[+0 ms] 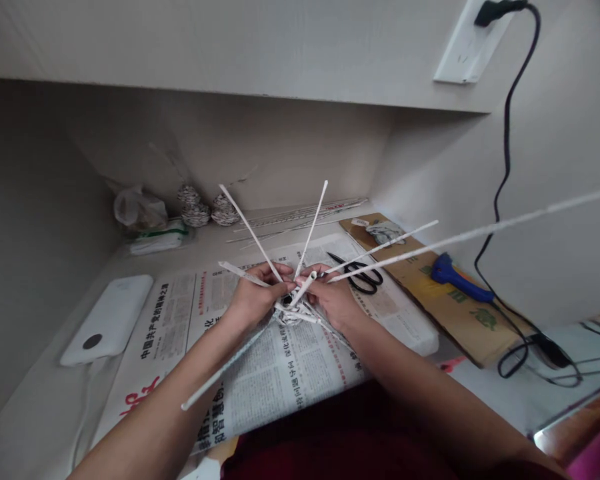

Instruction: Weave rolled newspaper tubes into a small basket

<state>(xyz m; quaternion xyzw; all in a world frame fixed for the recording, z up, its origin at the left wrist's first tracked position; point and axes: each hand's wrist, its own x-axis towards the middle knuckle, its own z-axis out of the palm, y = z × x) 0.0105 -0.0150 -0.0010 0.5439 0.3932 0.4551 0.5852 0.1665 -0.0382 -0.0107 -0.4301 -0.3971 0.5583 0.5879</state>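
Between my hands is a small round weave of rolled newspaper tubes (289,315), held just above the newspaper (300,393). Several paper tubes stick out from it in all directions. One long tube (460,238) runs far off to the right. My left hand (260,287) is closed on the weave's left side, thumb near the centre. On the other side my right hand (330,297) pinches tubes near the rim, beside a short tube with an open end (307,283). The fingertips partly hide the weave's middle.
Black scissors (363,275) lie right of my hands. Beyond them a blue glue gun (460,280) rests on cardboard (415,287), its cord hanging from the wall socket (473,43). A white power bank (107,320) is at left. Woven gourd shapes (195,208), a plastic bag (140,208) and loose tubes stand behind.
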